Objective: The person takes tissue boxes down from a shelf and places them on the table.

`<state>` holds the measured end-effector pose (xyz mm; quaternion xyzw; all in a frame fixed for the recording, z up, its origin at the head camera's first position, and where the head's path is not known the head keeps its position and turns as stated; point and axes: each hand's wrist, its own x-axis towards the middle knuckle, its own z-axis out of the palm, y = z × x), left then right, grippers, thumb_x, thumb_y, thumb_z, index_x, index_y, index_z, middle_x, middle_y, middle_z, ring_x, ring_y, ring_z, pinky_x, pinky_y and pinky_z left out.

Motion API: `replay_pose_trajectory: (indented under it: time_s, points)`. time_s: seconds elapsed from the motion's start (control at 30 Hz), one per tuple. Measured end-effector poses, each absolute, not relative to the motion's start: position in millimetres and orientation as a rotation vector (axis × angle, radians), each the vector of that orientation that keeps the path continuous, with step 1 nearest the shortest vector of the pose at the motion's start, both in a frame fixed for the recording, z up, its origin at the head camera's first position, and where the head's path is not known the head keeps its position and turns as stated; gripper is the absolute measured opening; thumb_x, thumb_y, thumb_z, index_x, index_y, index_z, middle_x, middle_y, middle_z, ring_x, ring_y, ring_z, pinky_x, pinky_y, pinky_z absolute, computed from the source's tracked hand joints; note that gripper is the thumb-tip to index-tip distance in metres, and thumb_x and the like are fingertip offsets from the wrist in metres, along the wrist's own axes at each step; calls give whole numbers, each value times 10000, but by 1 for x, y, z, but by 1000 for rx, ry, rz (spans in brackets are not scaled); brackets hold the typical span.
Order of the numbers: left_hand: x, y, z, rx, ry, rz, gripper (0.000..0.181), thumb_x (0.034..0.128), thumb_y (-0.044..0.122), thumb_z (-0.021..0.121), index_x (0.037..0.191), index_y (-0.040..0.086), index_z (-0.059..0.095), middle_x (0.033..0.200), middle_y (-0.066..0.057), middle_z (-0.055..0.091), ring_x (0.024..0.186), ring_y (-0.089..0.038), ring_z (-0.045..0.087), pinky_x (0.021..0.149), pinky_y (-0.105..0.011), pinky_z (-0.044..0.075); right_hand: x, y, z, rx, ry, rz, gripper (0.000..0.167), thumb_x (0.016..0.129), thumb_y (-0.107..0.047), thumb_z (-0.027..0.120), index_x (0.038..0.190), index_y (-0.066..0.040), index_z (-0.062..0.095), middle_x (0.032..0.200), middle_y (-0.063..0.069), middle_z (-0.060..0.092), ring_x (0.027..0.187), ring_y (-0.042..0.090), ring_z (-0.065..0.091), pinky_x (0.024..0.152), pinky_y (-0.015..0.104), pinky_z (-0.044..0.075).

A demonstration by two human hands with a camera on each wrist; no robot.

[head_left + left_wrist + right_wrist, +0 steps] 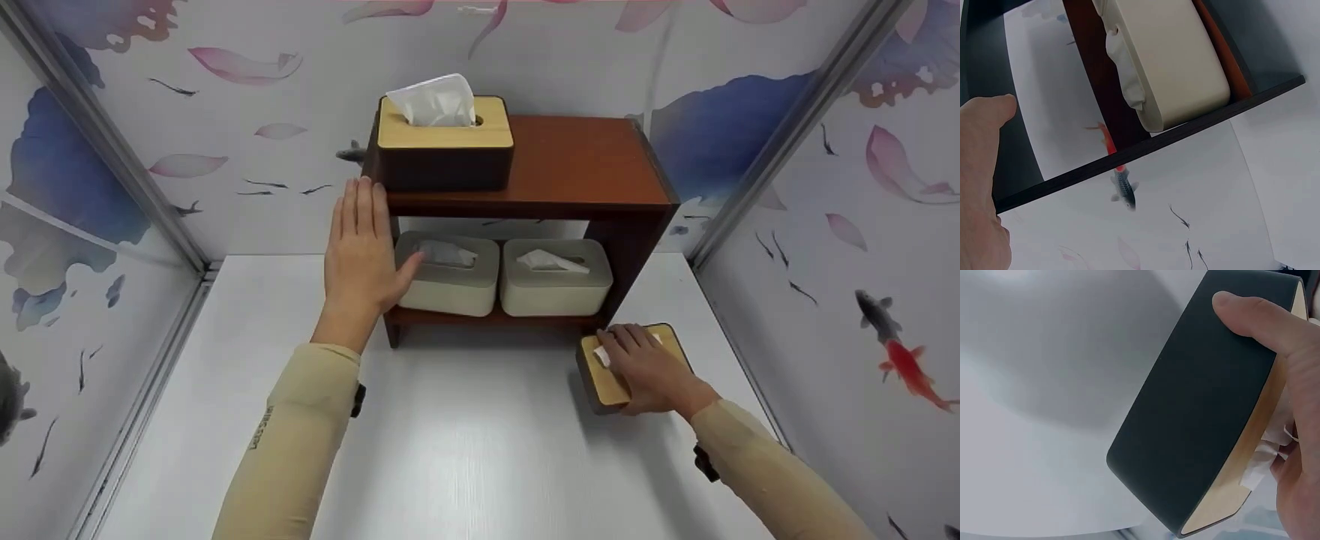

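Right hand (pixel 649 371) on the dark box (pixel 1190 399), and it's a full grip: thumb down one long side, palm over the wooden lid (pixel 1230 489), fingers reaching to the far edge. That wide span from above probably suits a box too broad for a simple pinch. We're near and right here, just beside the right foot of the shelf (pixel 585 165), with tissue (pixel 1261 464) peeking out under the palm; whether the base bears on the counter (pixel 457 450), I can't tell. Over to the left hand (pixel 364 251), and it grasps nothing! Fingers straight and together, it lies along the shelf's left side, thumb out across the front, perhaps a bracing touch to steady the shelf. Up top, at the left end, stands the top box (pixel 446 169), wooden lid and dark sides like the gripped one, its tissue standing tall. Down below, the left pale box (pixel 450 296) and the right pale box (pixel 556 298) sit side by side, slots up, presumably so tissues pull out from above. Any writing? None that I can read on the boxes; the left sleeve (pixel 300 427) does carry a line of lettering, but it's skewed and too small to call.
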<state>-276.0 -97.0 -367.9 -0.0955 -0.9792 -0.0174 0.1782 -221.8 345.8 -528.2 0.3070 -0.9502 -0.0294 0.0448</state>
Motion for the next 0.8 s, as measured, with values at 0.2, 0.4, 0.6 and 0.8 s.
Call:
replay_pose_trajectory:
  time_s: [0.2, 0.4, 0.6, 0.8]
  points:
    - [-276, -97, -369, -274, -2748, -52, 1025, 921, 639, 460, 1540, -18, -25, 1619, -216, 7, 1523, -349, -8, 1257, -433, 47, -221, 371, -546, 917, -2885, -64, 1228, 471, -515, 907, 1444, 20, 384, 1355, 226, 481, 1250, 395, 447, 1071, 544, 391]
    - [-276, -96, -369, -277, -2736, -77, 1020, 921, 636, 470, 1541, -16, -12, 1621, -215, 17, 1524, -346, 0, 1256, -435, 51, -218, 395, -554, 834, -2981, -71, 1249, 452, -444, 938, 1450, 32, 358, 1388, 246, 456, 1284, 426, 421, 1083, 575, 374]
    - [-276, -96, -369, -265, -2748, -68, 1025, 921, 643, 462, 1541, -15, -21, 1623, -212, 15, 1525, -345, -4, 1257, -434, 47, -217, 416, -562, 775, -3042, -51, 1261, 465, -423, 950, 1464, 32, 329, 1412, 269, 439, 1309, 441, 393, 1109, 590, 332]
    - [-276, -94, -368, -246, -2767, -47, 1031, 922, 658, 439, 1543, -6, -47, 1627, -205, 1, 1527, -339, -20, 1258, -430, 38, -216, 432, -571, 763, -3035, -72, 1227, 463, -373, 946, 1450, 37, 342, 1382, 260, 454, 1288, 442, 410, 1093, 596, 348]
